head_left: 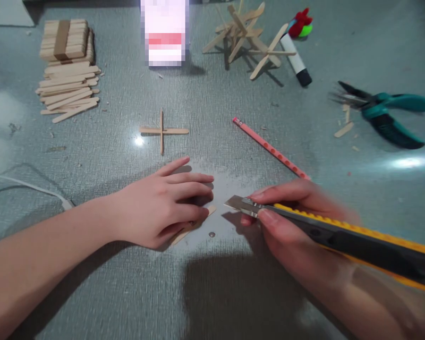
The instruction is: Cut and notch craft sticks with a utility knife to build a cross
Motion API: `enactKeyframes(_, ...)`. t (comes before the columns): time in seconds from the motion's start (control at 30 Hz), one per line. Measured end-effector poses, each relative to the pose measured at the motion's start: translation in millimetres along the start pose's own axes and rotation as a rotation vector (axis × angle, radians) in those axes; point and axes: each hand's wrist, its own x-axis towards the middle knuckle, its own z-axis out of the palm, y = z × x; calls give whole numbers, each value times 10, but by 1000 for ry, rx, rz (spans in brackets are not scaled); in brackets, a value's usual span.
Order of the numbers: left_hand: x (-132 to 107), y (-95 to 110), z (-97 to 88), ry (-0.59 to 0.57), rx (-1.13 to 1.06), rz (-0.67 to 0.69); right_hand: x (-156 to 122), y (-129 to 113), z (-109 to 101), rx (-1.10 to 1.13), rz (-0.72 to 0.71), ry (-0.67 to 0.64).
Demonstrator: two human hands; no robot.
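Observation:
My left hand point(166, 203) is palm down on the table, with its outer fingers spread. Its index finger and tucked thumb hold a wooden craft stick point(213, 208) against the surface; much of the stick is hidden under them. In my right hand point(286, 231) is a yellow and black utility knife point(326, 231), gripped near the front. Its extended blade point(233, 202) points left, a short gap from the stick's end. Beyond my left hand lies a cross of two craft sticks point(173, 131).
Craft sticks lie in a banded bundle point(78, 40) and a loose pile point(71, 89) at far left. A lit, blurred screen point(165, 23), stick frame point(246, 33), white marker point(294, 56), pink pencil point(269, 147) and teal pliers point(378, 108) are beyond. A white cable point(31, 184) crosses left.

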Motion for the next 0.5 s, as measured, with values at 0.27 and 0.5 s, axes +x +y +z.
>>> enactKeyframes(0.27,4,-33,-18,-63,-3,-17,98,-204,-2,-140,-349,-262)
enactKeyframes(0.5,0,-32,31,-67,73,-76,114,-204,143,-296,-445,-408)
